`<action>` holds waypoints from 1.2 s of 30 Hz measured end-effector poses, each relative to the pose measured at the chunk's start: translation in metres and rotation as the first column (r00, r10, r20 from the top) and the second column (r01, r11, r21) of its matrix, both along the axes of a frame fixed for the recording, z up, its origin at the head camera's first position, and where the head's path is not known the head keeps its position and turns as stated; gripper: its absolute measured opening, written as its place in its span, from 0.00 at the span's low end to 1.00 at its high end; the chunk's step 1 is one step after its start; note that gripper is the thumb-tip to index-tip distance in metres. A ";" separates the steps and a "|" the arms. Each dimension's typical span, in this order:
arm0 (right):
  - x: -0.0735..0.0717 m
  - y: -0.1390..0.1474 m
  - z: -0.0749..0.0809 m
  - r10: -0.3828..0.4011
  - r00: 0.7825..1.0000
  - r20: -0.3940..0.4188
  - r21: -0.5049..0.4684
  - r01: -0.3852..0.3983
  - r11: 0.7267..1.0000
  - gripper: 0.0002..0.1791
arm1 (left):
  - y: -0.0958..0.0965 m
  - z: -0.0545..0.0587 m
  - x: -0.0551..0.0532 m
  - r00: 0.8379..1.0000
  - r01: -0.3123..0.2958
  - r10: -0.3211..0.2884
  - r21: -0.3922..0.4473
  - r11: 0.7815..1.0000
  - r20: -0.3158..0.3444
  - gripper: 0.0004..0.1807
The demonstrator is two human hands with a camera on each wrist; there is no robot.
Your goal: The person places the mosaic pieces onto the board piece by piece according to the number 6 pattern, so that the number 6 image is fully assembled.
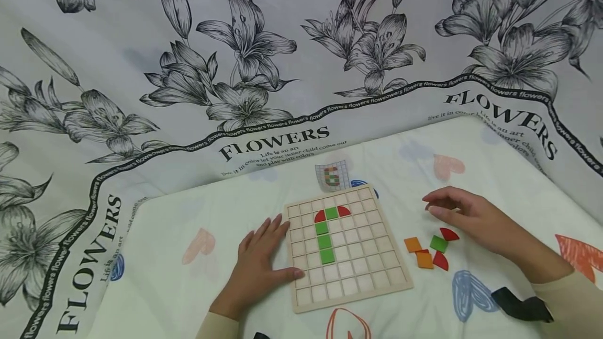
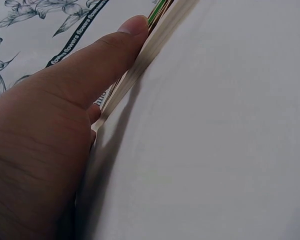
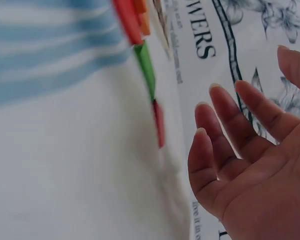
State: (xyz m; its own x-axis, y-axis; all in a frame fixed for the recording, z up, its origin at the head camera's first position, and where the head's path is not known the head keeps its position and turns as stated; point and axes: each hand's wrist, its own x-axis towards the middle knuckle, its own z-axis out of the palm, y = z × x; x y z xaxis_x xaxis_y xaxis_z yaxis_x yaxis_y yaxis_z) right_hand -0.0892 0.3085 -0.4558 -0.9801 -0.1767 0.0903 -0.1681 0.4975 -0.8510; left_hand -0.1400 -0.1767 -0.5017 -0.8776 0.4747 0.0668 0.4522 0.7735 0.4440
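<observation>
A pale wooden grid board (image 1: 350, 282) lies on the table. On it, a green square (image 1: 332, 213) sits between two red quarter-circle pieces, and a column of green squares (image 1: 325, 241) runs down from the left red piece (image 1: 321, 216). My left hand (image 1: 259, 263) rests along the board's left side with fingers extended, its thumb (image 2: 132, 30) on the rim. To the right of the board, my right hand (image 1: 471, 218) hovers with relaxed fingers and holds nothing. Just below it lie loose orange squares (image 1: 412, 245), a green square (image 1: 438, 244) and red quarter-circle pieces (image 1: 449, 234).
Behind the board is a small gridded card (image 1: 330, 176) showing a colored figure like a 6. A white tablecloth (image 1: 235, 213) with printed hearts covers the table. Flower-printed cloth (image 1: 264, 67) hangs along the back and sides. A black strap (image 1: 520, 305) lies by the right sleeve.
</observation>
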 end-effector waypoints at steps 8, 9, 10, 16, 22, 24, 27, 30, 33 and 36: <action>0.003 0.022 -0.021 0.039 0.996 0.080 0.026 -0.042 0.999 0.18 | 0.000 0.001 0.000 1.000 -0.003 0.003 0.000 1.000 0.011 0.63; 0.003 0.024 -0.023 0.049 0.997 0.067 0.042 -0.052 0.998 0.18 | 0.000 0.001 0.000 1.000 -0.004 0.004 -0.003 1.000 0.009 0.63; 0.003 0.026 -0.025 0.051 0.997 0.056 0.062 -0.055 0.997 0.19 | 0.000 0.001 0.000 1.000 -0.005 0.005 -0.005 1.000 0.011 0.63; 0.006 0.035 -0.031 0.077 0.996 -0.038 0.154 -0.070 0.986 0.20 | 0.001 0.002 0.001 1.000 -0.008 0.009 -0.006 1.000 0.017 0.63; 0.007 0.035 -0.032 0.098 0.993 -0.061 0.187 -0.085 0.979 0.18 | 0.002 0.003 0.001 1.000 -0.004 0.004 0.011 1.000 0.022 0.63; 0.008 0.034 -0.031 0.079 0.996 -0.047 0.196 -0.068 0.978 0.18 | 0.003 0.003 0.001 1.000 -0.002 0.002 0.016 1.000 0.025 0.63; 0.010 0.032 -0.030 0.053 0.998 -0.026 0.195 -0.047 0.980 0.18 | 0.003 0.003 0.000 1.000 -0.002 0.002 0.017 1.000 0.029 0.63; 0.011 0.030 -0.029 0.047 0.999 -0.018 0.167 -0.044 0.985 0.19 | 0.003 0.003 0.000 0.999 -0.006 0.006 0.010 1.000 0.035 0.63; 0.011 0.030 -0.028 0.033 0.999 -0.021 0.178 -0.029 0.984 0.17 | 0.002 0.003 0.000 1.000 -0.007 0.007 0.002 1.000 0.031 0.64; 0.010 0.029 -0.024 0.000 1.000 0.000 0.199 0.000 0.980 0.14 | 0.001 0.003 0.000 1.000 -0.008 0.008 -0.003 1.000 0.019 0.64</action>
